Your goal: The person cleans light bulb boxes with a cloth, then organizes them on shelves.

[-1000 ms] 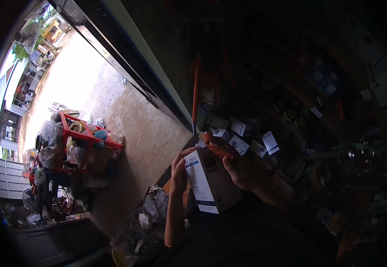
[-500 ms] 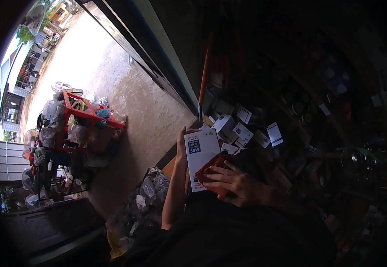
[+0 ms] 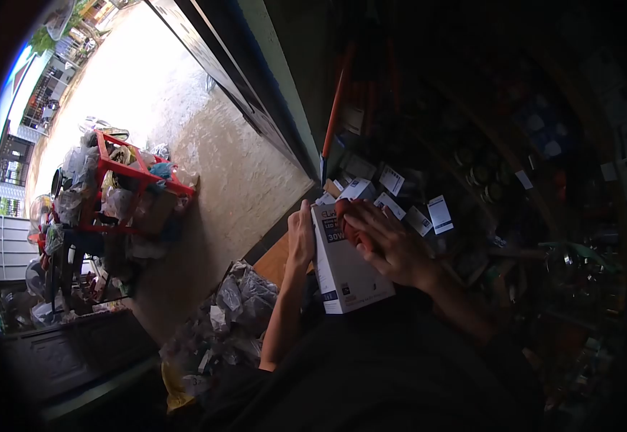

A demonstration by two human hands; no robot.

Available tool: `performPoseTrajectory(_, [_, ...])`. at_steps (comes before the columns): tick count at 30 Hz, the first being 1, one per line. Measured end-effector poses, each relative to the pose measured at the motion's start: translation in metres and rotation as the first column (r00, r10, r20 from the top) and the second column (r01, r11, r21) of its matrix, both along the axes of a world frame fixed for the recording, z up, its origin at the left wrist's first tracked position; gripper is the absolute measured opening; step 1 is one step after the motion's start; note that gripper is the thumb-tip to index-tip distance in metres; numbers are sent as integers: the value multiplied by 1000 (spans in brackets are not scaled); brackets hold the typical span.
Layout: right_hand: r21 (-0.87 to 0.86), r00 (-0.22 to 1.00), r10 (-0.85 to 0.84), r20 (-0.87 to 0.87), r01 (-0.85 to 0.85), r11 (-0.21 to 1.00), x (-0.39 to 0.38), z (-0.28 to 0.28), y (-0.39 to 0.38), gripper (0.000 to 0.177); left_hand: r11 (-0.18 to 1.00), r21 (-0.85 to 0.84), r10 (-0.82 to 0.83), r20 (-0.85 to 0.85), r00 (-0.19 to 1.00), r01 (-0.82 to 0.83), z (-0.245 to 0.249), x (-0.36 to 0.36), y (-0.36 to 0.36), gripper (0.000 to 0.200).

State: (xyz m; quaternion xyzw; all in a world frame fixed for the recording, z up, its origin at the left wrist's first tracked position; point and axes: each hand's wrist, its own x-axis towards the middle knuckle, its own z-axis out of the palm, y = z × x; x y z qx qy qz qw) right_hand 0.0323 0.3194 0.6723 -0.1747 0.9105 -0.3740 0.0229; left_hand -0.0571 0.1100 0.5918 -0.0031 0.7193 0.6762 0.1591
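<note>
So, closest in, a white box [image 3: 349,277] was held up in front of the chest, tilted, its long side face shown and its printed blue-lettered face turned partly away. The left hand [image 3: 300,239] was clamped on the box's left edge, forearm raised steeply from below, fingers wrapped round the corner. The right hand [image 3: 392,248] was laid over the upper end of the box, fingers spread and curled, with a red cloth [image 3: 348,218] gripped under them and pressed against the cardboard.

Compared with half a second before, the box had been swung round: back then its front label was faced flat to the camera, and the cloth hand was lying lower down on it. Now the cloth was found up at the top end.

The box looked like smooth matte card, sharp-cornered; the cloth looked soft and bunched.

Just below left, a heap of crumpled clear plastic bags [image 3: 238,313] was seen. Beyond the hands, small white-labelled cartons [image 3: 389,180] were stacked in a dim shelf area beside an orange pole [image 3: 335,108]. Further out, a red rack [image 3: 122,191] stuffed with bags was parked on rough sunlit concrete [image 3: 212,158].
</note>
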Motion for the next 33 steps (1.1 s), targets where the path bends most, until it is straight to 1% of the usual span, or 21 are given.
performPoseTrajectory(2, [-165, 994, -108, 14, 109, 980, -10, -3, -9, 63, 998, -55, -16, -69, 998, 12, 0, 2, 0, 70])
performPoseTrajectory(4, [-138, 982, -190, -17, 186, 973, -19, -8, -21, 61, 995, -98, -9, -129, 992, -4, -2, 5, -2, 69])
performPoseTrajectory(5, [-126, 973, -230, -32, 224, 966, -20, -10, -24, 60, 998, -49, 20, -117, 993, -26, -7, 7, -3, 66])
performPoseTrajectory(7, [-24, 993, -110, -47, 109, 994, -11, 1, -25, 62, 996, 49, 74, -91, 993, -70, -17, 7, -6, 59])
performPoseTrajectory(8, [29, 998, -51, -49, 52, 998, -3, 5, -27, 62, 999, 50, 1, -86, 996, 3, -17, 6, -12, 55])
performPoseTrajectory(10, [24, 996, 83, 9, -83, 996, 13, 6, -24, 62, 987, 58, -145, -73, 987, 150, -16, 1, -23, 48])
performPoseTrajectory(13, [-49, 969, 239, 61, -237, 970, 38, 3, -17, 58, 952, 302, -81, 91, 993, 50, -31, 6, -28, 42])
performPoseTrajectory(14, [-65, 949, 305, 77, -300, 952, 45, 9, -13, 56, 922, 386, -62, 242, 968, -37, -40, 10, -30, 43])
performPoseTrajectory(15, [-86, 925, 369, 94, -361, 928, 52, 14, -11, 55, 921, 387, -49, 251, 967, -53, -37, 12, -29, 44])
performPoseTrajectory(17, [-107, 926, 367, 90, -357, 928, 58, 19, -6, 50, 918, 389, -27, 267, 963, -82, -28, 13, -19, 45])
performPoseTrajectory(18, [-120, 918, 388, 83, -378, 918, 60, 19, 0, 49, 878, 406, 82, 394, 916, -253, -39, 12, -9, 47])
performPoseTrajectory(19, [-131, 908, 411, 76, -400, 907, 60, 20, 4, 49, 871, 412, 85, 406, 910, -266, -45, 12, -4, 48])
performPoseTrajectory(21, [-78, 916, 395, 70, -389, 918, 59, 22, 7, 48, 859, 427, 87, 424, 901, -283, -51, 9, 0, 49])
performPoseTrajectory(23, [-15, 931, 360, 58, -359, 933, 57, 23, 8, 50, 842, 490, -7, 427, 904, -225, -58, 7, 1, 52])
performPoseTrajectory(24, [17, 941, 335, 53, -336, 942, 55, 24, 6, 52, 831, 520, -53, 427, 903, -197, -55, 8, 3, 54])
performPoseTrajectory(27, [109, 975, 216, 57, -222, 969, 51, 17, 2, 60, 842, 508, -62, 427, 902, -182, -37, 9, 7, 57])
performPoseTrajectory(28, [138, 984, 170, 60, -177, 974, 49, 15, 1, 63, 856, 486, -33, 390, 920, -175, -35, 10, 9, 58])
performPoseTrajectory(30, [174, 998, 58, 22, -61, 983, 40, 18, -2, 60, 879, 446, 28, 307, 951, -170, -31, 10, 13, 61])
performPoseTrajectory(31, [189, 1000, 3, 2, -3, 982, 34, 19, -3, 59, 932, 352, 8, 203, 979, -81, -21, 11, 13, 61])
performPoseTrajectory(32, [187, 998, -68, -3, 67, 980, 27, 18, -4, 63, 970, 245, -27, 100, 995, 2, -6, 12, 14, 62])
performPoseTrajectory(33, [113, 989, -144, -20, 146, 983, 20, 14, -5, 63, 989, 126, -73, 1, 997, 73, 2, 13, 14, 62])
